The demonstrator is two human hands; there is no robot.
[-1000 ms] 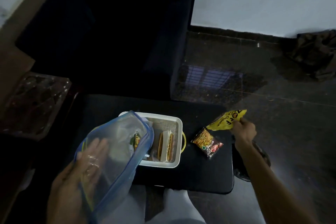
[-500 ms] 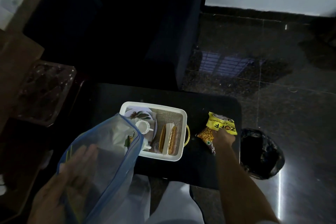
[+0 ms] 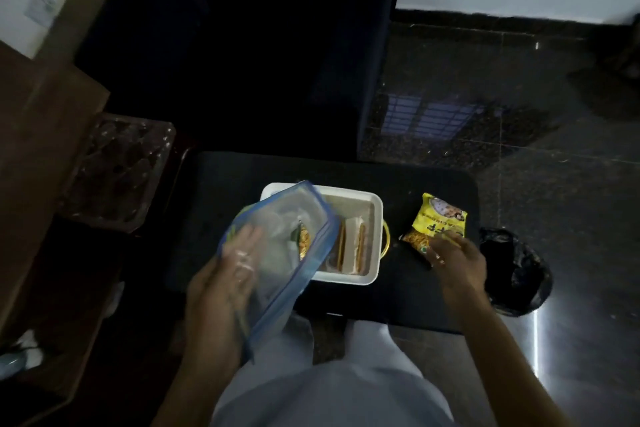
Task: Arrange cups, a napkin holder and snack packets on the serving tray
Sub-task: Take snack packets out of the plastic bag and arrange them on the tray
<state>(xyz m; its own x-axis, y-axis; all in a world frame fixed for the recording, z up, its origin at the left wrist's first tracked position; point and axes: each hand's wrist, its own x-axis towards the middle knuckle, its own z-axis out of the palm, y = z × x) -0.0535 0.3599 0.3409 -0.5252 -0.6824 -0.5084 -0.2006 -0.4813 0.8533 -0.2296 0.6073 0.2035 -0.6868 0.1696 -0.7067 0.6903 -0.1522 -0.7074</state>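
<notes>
A white serving tray (image 3: pixel 377 218) with a gold handle stands on the small black table (image 3: pixel 433 302). Inside it, a napkin holder (image 3: pixel 351 243) holds white napkins upright. My left hand (image 3: pixel 221 274) holds a clear blue-rimmed plastic container (image 3: pixel 311 204) tilted over the tray's left half, and my fingers show through the plastic. A small orange packet (image 3: pixel 304 240) shows inside the container. The cups are hidden behind it. To the right of the tray, a yellow snack packet (image 3: pixel 438 218) lies partly over an orange-brown packet (image 3: pixel 412 238). My right hand (image 3: pixel 453 260) pinches the yellow packet's near edge.
A bin lined with a black bag (image 3: pixel 512 270) stands on the glossy floor just right of the table. A clear moulded plastic tray (image 3: pixel 117 170) sits on a low stand at the left. A dark sofa (image 3: pixel 242 62) rises behind the table.
My right hand has brought the yellow packet down onto the orange-brown packet. My left hand has swung the clear container up over the tray, covering the cups.
</notes>
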